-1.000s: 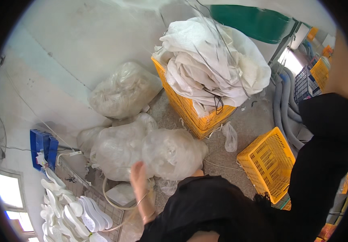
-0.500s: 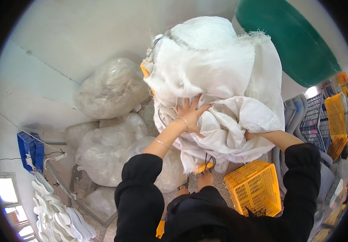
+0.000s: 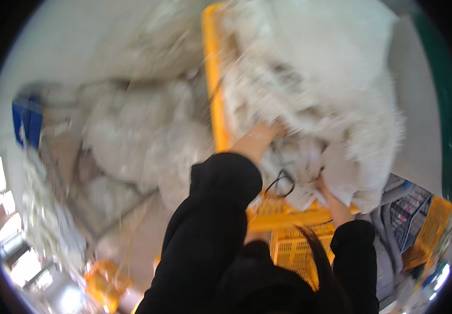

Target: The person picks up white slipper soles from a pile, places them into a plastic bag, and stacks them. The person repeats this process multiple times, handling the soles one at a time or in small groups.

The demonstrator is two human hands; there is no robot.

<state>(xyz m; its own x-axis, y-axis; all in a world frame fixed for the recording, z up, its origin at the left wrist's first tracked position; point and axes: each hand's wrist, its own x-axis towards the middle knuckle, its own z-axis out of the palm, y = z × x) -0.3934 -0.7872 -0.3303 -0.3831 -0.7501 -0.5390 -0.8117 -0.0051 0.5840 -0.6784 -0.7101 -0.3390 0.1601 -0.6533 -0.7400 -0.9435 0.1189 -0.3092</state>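
A heap of white woven sacks (image 3: 315, 57) with frayed edges lies in a large yellow crate (image 3: 214, 78), whose left side and front edge show. My left hand (image 3: 274, 129) reaches in among the sacks, its fingers hidden in the cloth and smeared by motion. Lower and to the right, my right hand (image 3: 322, 186) is at the white cloth near the crate's front, its fingers blurred and partly covered. Between the two hands a dark cord (image 3: 281, 183) hangs in a loop over the cloth.
A smaller yellow basket (image 3: 294, 248) stands below the crate's front. Clear plastic bags (image 3: 137, 136) pile up at the left, near a blue bin (image 3: 27, 118). White shoe-sole-like pieces (image 3: 48, 193) hang at far left. Yellow crates (image 3: 430, 230) stand at right, beside a green surface (image 3: 443, 104).
The sacks have been shifted up and back, baring the yellow crate and the cord. My left hand has moved into the heap; my right hand has come down toward the front. The view has shifted.
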